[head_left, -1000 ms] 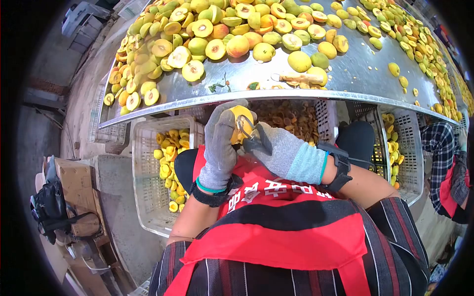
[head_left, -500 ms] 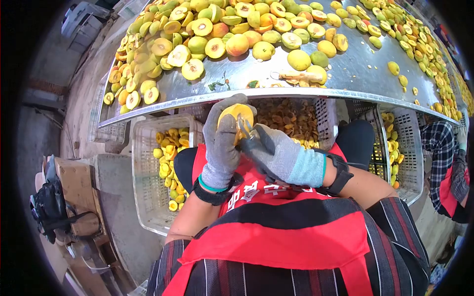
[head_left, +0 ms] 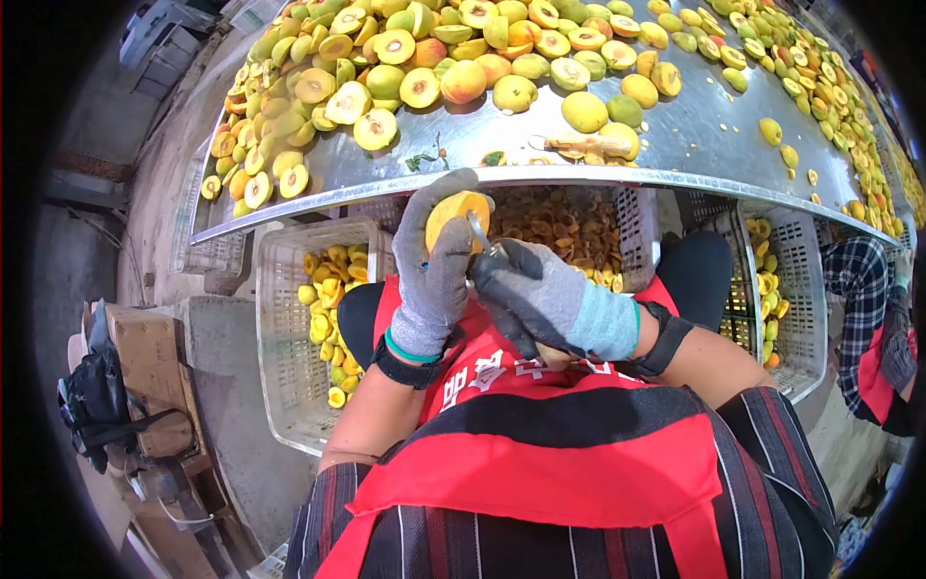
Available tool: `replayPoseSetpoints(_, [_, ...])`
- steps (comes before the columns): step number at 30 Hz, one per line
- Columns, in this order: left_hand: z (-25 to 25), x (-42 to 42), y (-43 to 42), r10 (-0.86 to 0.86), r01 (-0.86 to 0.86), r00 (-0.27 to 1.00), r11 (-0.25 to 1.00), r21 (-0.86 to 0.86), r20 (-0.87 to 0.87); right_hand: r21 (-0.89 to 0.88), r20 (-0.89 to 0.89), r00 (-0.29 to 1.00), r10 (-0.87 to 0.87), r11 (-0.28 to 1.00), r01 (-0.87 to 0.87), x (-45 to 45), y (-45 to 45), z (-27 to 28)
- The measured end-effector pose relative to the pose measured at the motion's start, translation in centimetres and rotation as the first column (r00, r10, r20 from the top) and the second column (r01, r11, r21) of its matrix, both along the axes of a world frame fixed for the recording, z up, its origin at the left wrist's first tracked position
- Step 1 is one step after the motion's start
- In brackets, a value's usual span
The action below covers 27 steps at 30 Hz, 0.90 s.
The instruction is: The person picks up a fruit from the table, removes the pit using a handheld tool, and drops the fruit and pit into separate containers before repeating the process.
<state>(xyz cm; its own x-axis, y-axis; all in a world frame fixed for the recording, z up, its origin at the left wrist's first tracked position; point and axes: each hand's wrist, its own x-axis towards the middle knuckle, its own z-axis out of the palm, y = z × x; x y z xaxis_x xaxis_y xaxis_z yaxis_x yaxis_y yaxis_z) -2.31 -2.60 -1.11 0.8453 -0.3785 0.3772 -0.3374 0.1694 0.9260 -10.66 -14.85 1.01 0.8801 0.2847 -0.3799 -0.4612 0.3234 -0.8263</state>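
The left hand (head_left: 429,285), gloved in grey, grasps a yellow fruit (head_left: 446,224) between its thumb and curled fingers, while the right hand (head_left: 540,294), gloved too, is clenched around a thin metal tool (head_left: 479,234). The fruit sits above the lap, just short of the near edge of the metal table (head_left: 694,135), its long axis slanting from lower left to upper right, with a brownish patch facing up and right. The tool's long axis runs from upper left to lower right; its tip points away from the body and meets the fruit at that patch, though how deep it goes cannot be told. A white crate (head_left: 275,386) of yellow pieces stands left of the lap, and cut fruit (head_left: 395,46) covers the table's far part.
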Motion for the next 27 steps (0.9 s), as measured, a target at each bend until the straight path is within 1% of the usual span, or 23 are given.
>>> replayPoseSetpoints(1, [0.6,0.2,0.4,-0.058,0.060,0.998,0.995,0.073,-0.034,0.000,-0.001,1.000,-0.001,1.000,0.001,0.0,0.2,-1.1])
replayPoseSetpoints(2, [1.1,0.4,0.8,-0.112,0.121,0.991,0.982,0.144,-0.071,-0.390,0.323,0.946,-0.017,0.909,0.149,0.0,0.4,-2.3])
replayPoseSetpoints(3, [1.2,0.6,1.0,-0.111,0.121,0.991,0.982,0.144,-0.072,-0.643,0.591,0.800,0.106,0.661,0.387,0.0,0.6,-2.7])
replayPoseSetpoints(4, [1.2,0.7,1.2,-0.130,0.168,0.973,0.967,0.193,-0.191,-0.772,0.385,0.902,0.195,0.604,0.199,-0.1,0.1,-2.9])
replayPoseSetpoints(5, [1.3,0.8,1.3,-0.141,0.218,0.942,0.947,0.235,-0.306,-0.773,0.384,0.902,0.197,0.603,0.198,-0.1,0.1,-2.8])
replayPoseSetpoints(8, [0.7,0.9,1.2,-0.181,0.244,0.937,0.951,0.191,-0.298,-0.740,0.459,0.873,0.168,0.616,0.270,-0.4,0.1,-2.2])
replayPoseSetpoints(9, [0.5,1.0,1.2,-0.209,0.259,0.940,0.952,0.165,-0.271,-0.389,0.227,0.974,0.012,0.918,0.080,-0.4,-0.2,-1.4])
replayPoseSetpoints(10, [0.4,0.9,1.2,-0.207,0.258,0.940,0.952,0.167,-0.273,0.102,-0.070,0.998,-0.004,0.995,0.011,-0.5,-0.3,-1.1])
replayPoseSetpoints(11, [0.3,0.8,1.1,-0.197,0.222,0.968,0.961,0.163,-0.154,0.103,-0.070,0.998,-0.001,0.995,0.008,-0.4,0.1,-1.1])
replayPoseSetpoints(12, [0.3,0.7,0.9,-0.187,0.190,0.982,0.969,0.156,-0.032,0.061,-0.022,0.996,-0.087,0.994,0.088,-0.4,0.7,-1.2])
replayPoseSetpoints(13, [-0.1,0.5,0.4,-0.191,0.193,0.981,0.968,0.158,-0.028,0.022,0.031,0.984,-0.175,0.984,0.174,-0.3,1.2,-1.4])
replayPoseSetpoints(14, [-1.0,0.2,0.0,-0.133,0.136,0.990,0.989,0.059,-0.048,-0.012,0.101,0.974,-0.201,0.979,0.204,-0.3,1.5,-1.9])
replayPoseSetpoints(15, [-1.6,-0.3,-0.1,-0.077,0.075,0.994,0.997,-0.036,-0.080,-0.009,0.096,0.974,-0.205,0.978,0.207,-0.4,1.6,-1.8])
replayPoseSetpoints(16, [-1.8,-0.4,0.2,-0.099,0.094,0.991,0.994,-0.055,-0.090,-0.013,0.084,0.974,-0.209,0.977,0.211,-0.4,1.6,-1.6])
replayPoseSetpoints(18, [-1.7,-0.9,-0.3,-0.068,0.063,0.996,0.996,-0.067,-0.063,-0.020,0.071,0.975,-0.211,0.977,0.213,-0.3,1.5,-1.8])
replayPoseSetpoints(20, [-1.4,-1.1,-0.4,-0.032,0.029,0.999,0.996,-0.080,-0.033,-0.024,0.149,0.966,-0.211,0.976,0.217,-0.3,1.6,-2.6])
replayPoseSetpoints(21, [-1.2,-0.9,-0.3,-0.012,0.014,0.999,1.000,-0.026,0.046,-0.024,0.149,0.966,-0.211,0.976,0.217,-0.3,1.5,-2.3])
replayPoseSetpoints(22, [-1.1,-0.8,-0.1,0.001,-0.005,0.992,1.000,0.028,0.124,-0.091,0.139,0.979,-0.151,0.982,0.164,-0.6,1.2,-1.6])
replayPoseSetpoints(23, [-0.8,-0.6,0.1,0.000,-0.004,0.992,1.000,0.029,0.123,-0.157,0.125,0.988,-0.090,0.982,0.109,-0.7,1.0,-1.3])
replayPoseSetpoints(24, [-0.5,-0.5,0.3,-0.045,0.042,0.997,0.998,0.053,0.064,-0.155,0.122,0.988,-0.093,0.982,0.111,-0.7,1.0,-1.3])
replayPoseSetpoints(25, [-0.1,-0.4,0.4,-0.088,0.087,0.996,0.993,0.073,0.004,-0.378,0.354,0.934,-0.042,0.907,0.184,-0.6,0.9,-1.3])
replayPoseSetpoints(26, [0.3,-0.1,0.6,-0.132,0.136,0.990,0.987,0.088,-0.054,-0.554,0.548,0.833,0.071,0.777,0.298,-0.4,0.8,-1.3])
replayPoseSetpoints(27, [0.4,0.1,0.7,-0.131,0.135,0.990,0.987,0.086,-0.054,-0.555,0.548,0.833,0.073,0.777,0.297,-0.2,0.7,-2.1])
